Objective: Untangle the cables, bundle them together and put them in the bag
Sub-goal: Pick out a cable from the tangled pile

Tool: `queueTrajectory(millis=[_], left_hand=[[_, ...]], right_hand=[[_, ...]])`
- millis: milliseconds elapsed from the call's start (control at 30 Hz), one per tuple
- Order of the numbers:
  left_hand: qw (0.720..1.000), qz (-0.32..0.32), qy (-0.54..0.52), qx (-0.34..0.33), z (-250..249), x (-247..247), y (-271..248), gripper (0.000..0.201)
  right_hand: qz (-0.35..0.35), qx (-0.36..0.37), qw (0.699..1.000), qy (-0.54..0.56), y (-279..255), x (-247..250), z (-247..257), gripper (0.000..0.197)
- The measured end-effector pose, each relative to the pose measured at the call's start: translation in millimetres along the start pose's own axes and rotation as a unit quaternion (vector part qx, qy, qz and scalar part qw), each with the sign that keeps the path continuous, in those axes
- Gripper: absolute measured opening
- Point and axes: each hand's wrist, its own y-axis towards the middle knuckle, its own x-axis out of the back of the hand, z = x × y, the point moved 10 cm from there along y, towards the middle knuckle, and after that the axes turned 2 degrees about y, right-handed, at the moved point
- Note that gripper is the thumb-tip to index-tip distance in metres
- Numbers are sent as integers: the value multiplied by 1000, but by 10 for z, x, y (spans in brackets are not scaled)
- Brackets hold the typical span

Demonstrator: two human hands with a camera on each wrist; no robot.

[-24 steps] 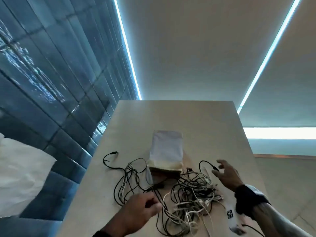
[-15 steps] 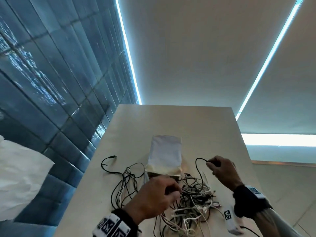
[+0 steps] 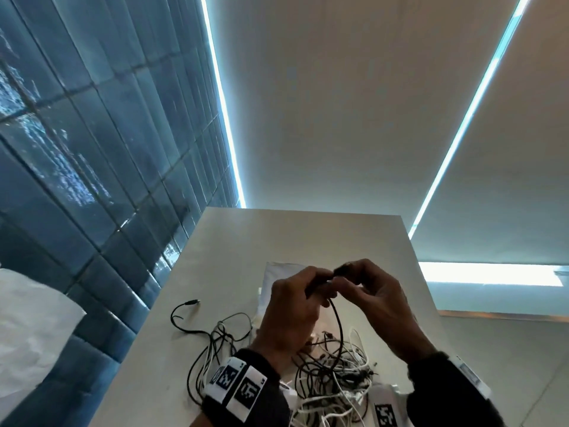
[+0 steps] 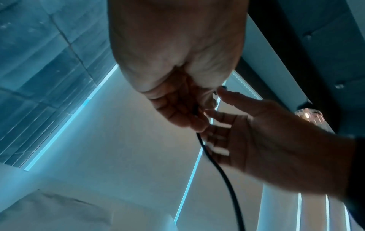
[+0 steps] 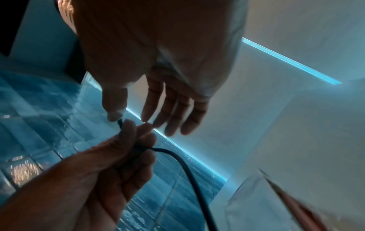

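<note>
A tangle of black and white cables (image 3: pixel 332 371) lies on the near part of the table. Behind it a pale bag (image 3: pixel 277 274) lies flat, mostly hidden by my hands. Both hands are raised above the tangle and meet. My left hand (image 3: pixel 311 288) grips a black cable (image 3: pixel 338 322) in curled fingers, and the cable hangs down into the pile. My right hand (image 3: pixel 345 272) pinches that cable's plug end. In the right wrist view its thumb touches the plug (image 5: pixel 119 122) just above my left hand (image 5: pixel 118 164). The left wrist view shows the black cable (image 4: pixel 223 171) dropping out of my left fist.
The pale table (image 3: pixel 277 235) runs away from me, with a dark tiled wall (image 3: pixel 92 180) close on its left. One loose black cable end (image 3: pixel 192 302) reaches out left of the pile. A white tagged block (image 3: pixel 385 408) sits by the near edge. Something white and crumpled (image 3: pixel 27 328) lies far left.
Both hands have risen from the pile and come together. The right hand lifted the black cable's end, and the left hand now grips the same cable just below it.
</note>
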Motion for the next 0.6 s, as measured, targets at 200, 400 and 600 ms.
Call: queueTrajectory(millis=[200,400,600], left_hand=[[993,-105,-57,-12,-191,365,-44,21],[942,-109,-308,77,-171,549,-35,39],[898,-160,-405,63,-335,1148,39,40]], right_hand=[[151,-85,965,199,-212,-643,-156,41],[160,-89,960,209,-279,-955,-153,34],[193,-61,969,141,-279,-1194,-350,29]])
